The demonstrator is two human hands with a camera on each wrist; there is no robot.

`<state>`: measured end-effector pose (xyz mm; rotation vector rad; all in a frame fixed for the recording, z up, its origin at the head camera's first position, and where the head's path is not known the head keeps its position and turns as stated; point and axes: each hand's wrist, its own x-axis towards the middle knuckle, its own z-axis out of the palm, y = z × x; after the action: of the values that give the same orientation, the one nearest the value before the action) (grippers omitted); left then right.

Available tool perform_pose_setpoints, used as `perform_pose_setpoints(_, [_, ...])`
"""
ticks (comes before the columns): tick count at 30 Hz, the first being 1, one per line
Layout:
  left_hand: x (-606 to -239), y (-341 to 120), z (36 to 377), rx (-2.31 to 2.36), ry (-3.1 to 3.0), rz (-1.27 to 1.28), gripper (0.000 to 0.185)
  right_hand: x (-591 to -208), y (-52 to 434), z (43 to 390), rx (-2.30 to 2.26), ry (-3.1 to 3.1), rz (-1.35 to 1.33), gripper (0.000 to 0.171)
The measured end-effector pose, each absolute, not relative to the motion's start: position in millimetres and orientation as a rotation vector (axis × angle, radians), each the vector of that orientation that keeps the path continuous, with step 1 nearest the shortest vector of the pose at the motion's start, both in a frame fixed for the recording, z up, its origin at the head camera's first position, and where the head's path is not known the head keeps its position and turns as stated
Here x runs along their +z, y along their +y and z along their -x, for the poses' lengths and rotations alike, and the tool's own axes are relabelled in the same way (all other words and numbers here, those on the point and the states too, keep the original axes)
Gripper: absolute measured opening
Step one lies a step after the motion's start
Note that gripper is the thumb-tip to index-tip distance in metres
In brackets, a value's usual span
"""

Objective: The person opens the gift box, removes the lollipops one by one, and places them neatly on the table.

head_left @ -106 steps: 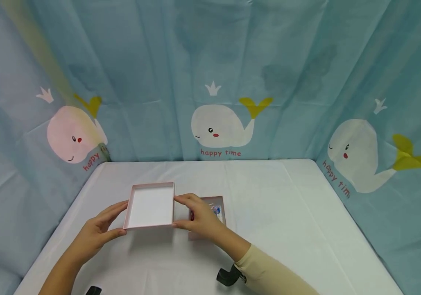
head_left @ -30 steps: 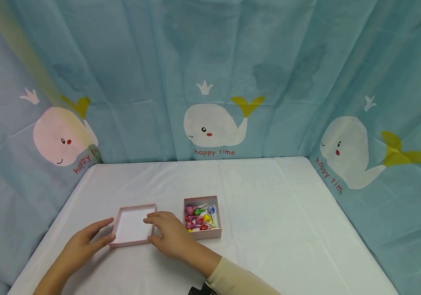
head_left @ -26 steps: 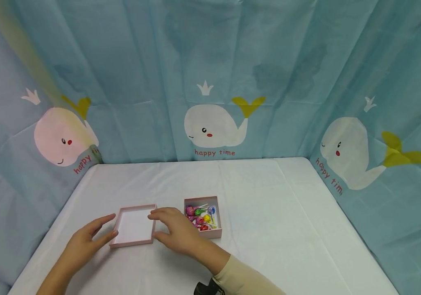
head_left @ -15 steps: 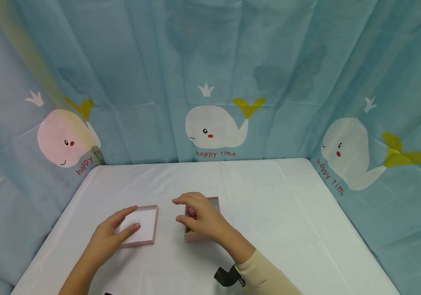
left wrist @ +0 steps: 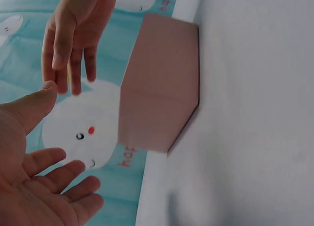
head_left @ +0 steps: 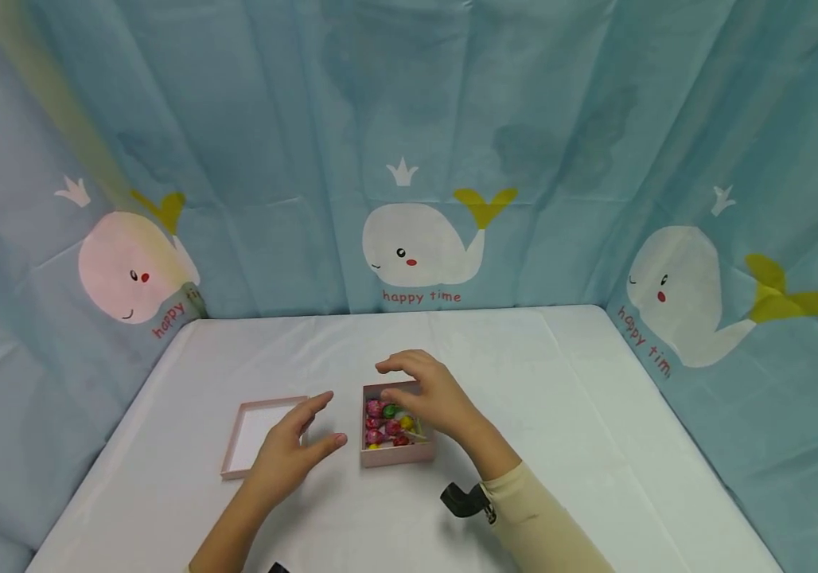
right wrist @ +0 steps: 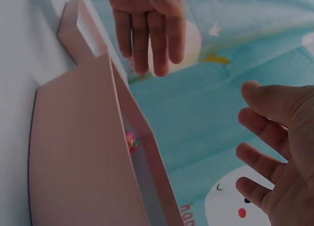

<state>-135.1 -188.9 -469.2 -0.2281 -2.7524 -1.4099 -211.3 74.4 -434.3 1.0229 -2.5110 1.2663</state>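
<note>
Hovering nearest to me, my left hand (head_left: 293,451) floats above the table (head_left: 595,446) toward its near left edge, fingers straight and loosely spread, holding nothing; it sits in the gap between the lid (head_left: 255,434) and the box (head_left: 395,455), with its heel over the lid's right side and the fingertips pointing at the box's left wall, which I judge is so it can steady that wall. Just beyond, the lid lies upside down, white inside facing up, set off to the left so the box stays uncovered. The pink box rests near the middle of the table, open, filled with wrapped lollipops (head_left: 387,423) in pink, green and yellow. My right hand (head_left: 429,394) arches over the far right part of the box, fingers relaxed and a little apart, gripping nothing, seemingly poised above the sweets. Farther back, the table runs bare to its far edge, where a blue curtain (head_left: 423,143) printed with whales hangs.
</note>
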Motion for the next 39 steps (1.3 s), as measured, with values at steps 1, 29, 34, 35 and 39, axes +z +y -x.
perform_pose_setpoints(1, [-470,-184,136,-1.423,-2.754,0.218,0.077,-436,75,214,1.258,-2.516,-1.029,0.037])
perform_pose_setpoints(29, [-515,-132,150,-1.553,-2.644,0.169,0.097,-480,64,263,1.098,-2.753,-1.297,0.026])
perform_pose_setpoints(34, [-520,-133,151,-1.581,-2.606,0.169,0.093,-485,60,266,1.030,-2.769,-1.292,0.028])
perform_pose_setpoints(35, [-520,-133,151,-1.589,-2.601,0.169,0.092,-485,59,267,1.012,-2.778,-1.286,0.029])
perform_pose_setpoints(39, [-522,-135,150,-1.617,-2.577,0.164,0.090,-487,55,267,0.943,-2.805,-1.245,0.028])
